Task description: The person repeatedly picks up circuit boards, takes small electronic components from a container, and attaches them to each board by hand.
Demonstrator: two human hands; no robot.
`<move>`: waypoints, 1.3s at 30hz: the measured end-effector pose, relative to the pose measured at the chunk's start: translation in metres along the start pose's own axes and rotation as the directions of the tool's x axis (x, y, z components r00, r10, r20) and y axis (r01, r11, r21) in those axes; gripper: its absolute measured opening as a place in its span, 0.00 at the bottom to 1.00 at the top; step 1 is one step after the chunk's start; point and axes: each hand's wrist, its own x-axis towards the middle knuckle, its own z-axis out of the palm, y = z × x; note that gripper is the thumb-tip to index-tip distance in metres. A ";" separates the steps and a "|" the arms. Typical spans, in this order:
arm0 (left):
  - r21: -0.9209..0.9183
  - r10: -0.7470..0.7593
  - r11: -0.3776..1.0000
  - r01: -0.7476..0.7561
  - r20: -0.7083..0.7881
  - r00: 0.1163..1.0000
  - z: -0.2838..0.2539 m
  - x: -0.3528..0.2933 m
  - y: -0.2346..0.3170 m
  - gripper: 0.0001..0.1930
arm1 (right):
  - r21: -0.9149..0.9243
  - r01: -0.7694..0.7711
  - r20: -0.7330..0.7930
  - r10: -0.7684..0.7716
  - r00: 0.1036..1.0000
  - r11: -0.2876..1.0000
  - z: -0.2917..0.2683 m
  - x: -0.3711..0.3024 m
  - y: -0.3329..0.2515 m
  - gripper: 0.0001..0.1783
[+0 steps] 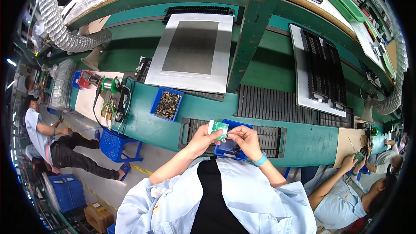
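My left hand (201, 140) is closed on a small green circuit board (220, 127) with a white edge, held in front of my chest. At its right edge my right hand (247, 141) has its fingers pinched together; anything between them is too small to make out. A blue wristband (260, 159) is on my right wrist. Just below both hands stands a blue bin (237, 124) with small dark parts at its near end. Behind it, a black slotted rack (272, 140) lies on the green bench (143, 121), partly hidden by my hands.
Left of my hands is a blue bin of small metal-legged parts (168, 105), then a soldering stand with green wire spool (111, 85). A green post (255, 26) rises ahead between white boards and black racks (277, 106). Co-workers sit at right (342, 195) and left (56, 143).
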 end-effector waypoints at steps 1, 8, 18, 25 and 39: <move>-0.031 -0.005 0.999 0.005 -0.002 1.000 0.002 0.000 0.001 0.06 | -0.052 0.050 -0.039 -0.052 0.998 0.997 0.001 -0.001 0.001 0.03; 0.061 0.122 0.991 -0.121 -0.013 0.992 0.004 -0.001 -0.004 0.06 | -0.201 0.137 -0.036 -0.147 0.989 0.970 0.006 -0.003 0.001 0.05; 0.144 0.123 0.982 -0.120 -0.012 0.992 -0.005 0.002 -0.003 0.03 | -0.083 -0.039 0.009 0.040 0.999 0.996 0.005 -0.005 -0.005 0.03; -0.028 0.079 0.997 -0.077 0.082 0.993 -0.006 0.001 -0.002 0.03 | 0.115 -0.109 0.095 0.098 0.991 0.987 0.006 -0.005 -0.008 0.03; -0.185 0.009 0.982 0.040 0.256 0.967 -0.007 0.001 -0.001 0.03 | 0.536 -0.295 0.304 0.146 0.942 0.791 0.006 0.000 0.019 0.02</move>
